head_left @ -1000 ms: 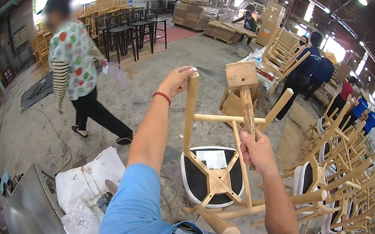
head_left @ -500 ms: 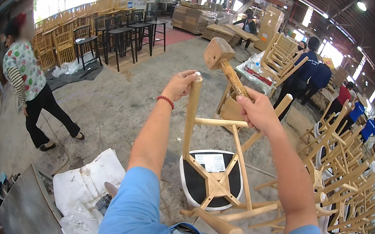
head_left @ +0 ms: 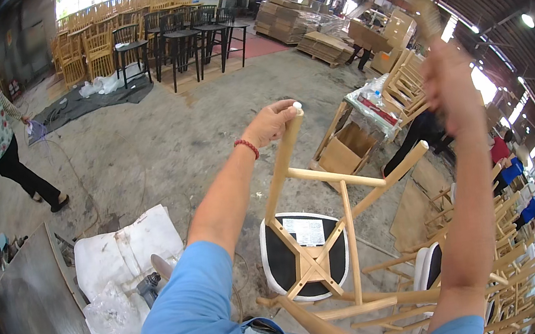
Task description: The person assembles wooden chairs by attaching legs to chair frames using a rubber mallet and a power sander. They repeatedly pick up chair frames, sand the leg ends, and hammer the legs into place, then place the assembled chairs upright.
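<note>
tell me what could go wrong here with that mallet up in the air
The mallet, raised in the right hand, could hit the left hand, which is right beside the small white cap at the leg end. An off-centre blow might knock the cap askew. The upside-down chair could also shift, with only one hand at it.
</note>
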A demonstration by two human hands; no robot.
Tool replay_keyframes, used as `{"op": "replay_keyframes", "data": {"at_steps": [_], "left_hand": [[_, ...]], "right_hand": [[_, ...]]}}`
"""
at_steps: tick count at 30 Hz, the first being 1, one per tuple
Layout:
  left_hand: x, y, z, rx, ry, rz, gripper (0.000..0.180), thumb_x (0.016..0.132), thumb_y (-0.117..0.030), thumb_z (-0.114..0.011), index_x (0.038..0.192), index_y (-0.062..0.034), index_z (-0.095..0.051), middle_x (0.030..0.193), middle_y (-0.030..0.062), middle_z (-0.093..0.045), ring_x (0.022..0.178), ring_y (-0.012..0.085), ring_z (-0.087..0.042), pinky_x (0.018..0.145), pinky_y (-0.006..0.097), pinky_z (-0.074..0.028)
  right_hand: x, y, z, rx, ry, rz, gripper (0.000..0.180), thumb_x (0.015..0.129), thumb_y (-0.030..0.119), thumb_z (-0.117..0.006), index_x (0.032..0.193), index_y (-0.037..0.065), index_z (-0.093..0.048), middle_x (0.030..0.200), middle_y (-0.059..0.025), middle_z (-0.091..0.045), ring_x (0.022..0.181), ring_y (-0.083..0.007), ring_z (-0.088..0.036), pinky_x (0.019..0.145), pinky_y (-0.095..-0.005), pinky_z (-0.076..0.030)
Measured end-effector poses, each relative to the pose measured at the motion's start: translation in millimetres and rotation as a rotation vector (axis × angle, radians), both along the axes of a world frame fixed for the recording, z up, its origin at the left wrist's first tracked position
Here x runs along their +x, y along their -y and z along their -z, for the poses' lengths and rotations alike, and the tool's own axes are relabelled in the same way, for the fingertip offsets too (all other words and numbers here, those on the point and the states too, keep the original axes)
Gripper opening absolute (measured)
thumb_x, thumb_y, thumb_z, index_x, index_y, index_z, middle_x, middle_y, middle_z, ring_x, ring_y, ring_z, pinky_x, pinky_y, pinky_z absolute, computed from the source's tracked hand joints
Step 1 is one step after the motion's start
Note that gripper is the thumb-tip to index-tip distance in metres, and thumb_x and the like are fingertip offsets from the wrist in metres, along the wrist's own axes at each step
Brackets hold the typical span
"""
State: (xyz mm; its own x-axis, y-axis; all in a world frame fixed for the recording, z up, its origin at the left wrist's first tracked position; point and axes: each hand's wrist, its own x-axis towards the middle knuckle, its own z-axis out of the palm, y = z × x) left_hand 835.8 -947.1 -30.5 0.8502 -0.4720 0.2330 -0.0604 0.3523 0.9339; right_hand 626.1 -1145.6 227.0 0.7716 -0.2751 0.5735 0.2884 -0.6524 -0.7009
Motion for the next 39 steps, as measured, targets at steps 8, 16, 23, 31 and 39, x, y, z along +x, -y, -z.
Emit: {"op": "replay_keyframes", "data": {"at_steps": [8,16,23,31,39], "left_hand": [[-12.1,28.6,41.2,0.250,0.142,-0.136,0.047,0.089,-0.024,-0.073,0.129,-0.0018,-0.060,0.102,0.0021,-0.065,0.059,0.0063,-0.048,0.049,0.023,-0.036],[-42.8,11.9,72.1,0.110,-0.088,-0.383,0.036,0.092,-0.032,-0.068,0.111,-0.0018,-0.065,0.096,0.0047,-0.065,0.076,0.0121,-0.056,0.058,0.031,-0.045],[-183.1,-37.5,203.8,-0.565,-0.877,-0.599,0.004,0.087,-0.010,-0.053,0.088,-0.0066,-0.056,0.073,0.0074,-0.054,0.061,0.0183,-0.051,0.052,0.032,-0.042],[-511.1,-8.6,259.3,0.296,-0.621,-0.155,0.025,0.098,-0.019,-0.056,0.110,0.0004,-0.067,0.085,0.0062,-0.065,0.067,0.0135,-0.058,0.059,0.030,-0.050],[-633.6,59.0,150.4,0.761,0.513,0.103,0.021,0.086,-0.019,-0.063,0.096,-0.0005,-0.066,0.090,0.0186,-0.065,0.086,0.0375,-0.063,0.076,0.047,-0.049]], "right_hand": [[26.8,40.1,124.7,-0.204,-0.263,-0.179,0.028,0.100,0.028,-0.049,0.113,0.005,-0.060,0.070,-0.0068,-0.055,0.053,-0.0163,-0.052,0.049,-0.0343,-0.045],[-159.0,43.0,124.5,0.471,-0.241,0.080,0.044,0.103,0.033,-0.045,0.140,0.009,-0.047,0.062,-0.0007,-0.049,0.040,-0.0072,-0.041,0.033,-0.0220,-0.031],[-278.8,83.1,270.5,0.584,-0.158,-0.188,0.029,0.093,0.027,-0.064,0.102,0.002,-0.051,0.054,-0.0015,-0.047,0.038,-0.0122,-0.044,0.035,-0.0269,-0.036],[-443.3,64.2,413.4,0.887,-0.587,-0.194,0.015,0.086,0.003,-0.064,0.091,0.004,-0.049,0.061,-0.0074,-0.056,0.038,-0.0130,-0.046,0.034,-0.0283,-0.037],[-486.3,31.5,422.8,0.822,-0.616,-0.217,0.013,0.091,0.008,-0.060,0.096,0.004,-0.048,0.066,-0.0070,-0.055,0.037,-0.0099,-0.044,0.032,-0.0259,-0.035]]}}
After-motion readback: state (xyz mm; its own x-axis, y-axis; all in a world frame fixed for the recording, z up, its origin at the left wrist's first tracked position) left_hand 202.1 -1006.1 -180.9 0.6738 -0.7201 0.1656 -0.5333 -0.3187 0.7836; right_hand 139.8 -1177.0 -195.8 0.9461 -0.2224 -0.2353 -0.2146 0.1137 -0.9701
